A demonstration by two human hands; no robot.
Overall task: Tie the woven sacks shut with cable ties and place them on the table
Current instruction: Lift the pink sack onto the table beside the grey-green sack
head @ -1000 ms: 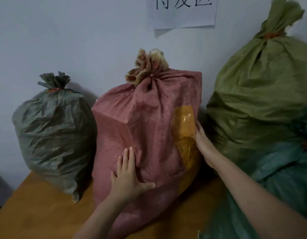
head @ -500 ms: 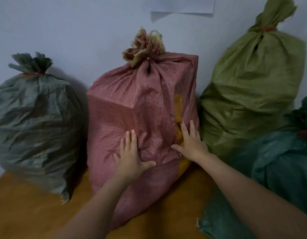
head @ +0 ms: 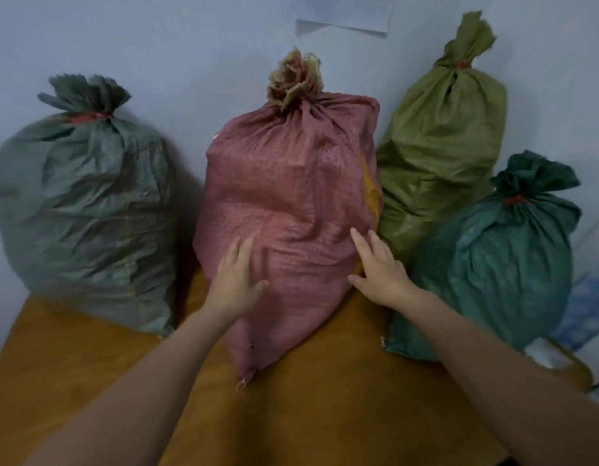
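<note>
Head view. The left hand (head: 236,284) is lying flat against the lower front of the pink sack (head: 291,196), its fingers (head: 241,250) straight and close together, holding nothing. The right hand (head: 380,274) is pressing the sack's lower right side, its fingers (head: 362,240) straight and slightly spread, also holding nothing. The sack is standing on the table (head: 89,364) between the two sets of fingers and rising well above them, its gathered neck far beyond the fingertips. Whether a cable tie is closing that neck cannot be told.

Risk, as judged: the sack is tapering to a narrow bottom corner below the palms, so it is probably depending on this support. If the hands release unevenly, it could be tipping forward toward the wrists.

The olive sack (head: 439,139) is touching it just past the right fingertips, and the teal sack (head: 499,270) is sitting outside the right wrist near the table's edge. A sideways shove could be dislodging either. The grey sack (head: 83,203) is standing apart, beyond the left fingers.
</note>
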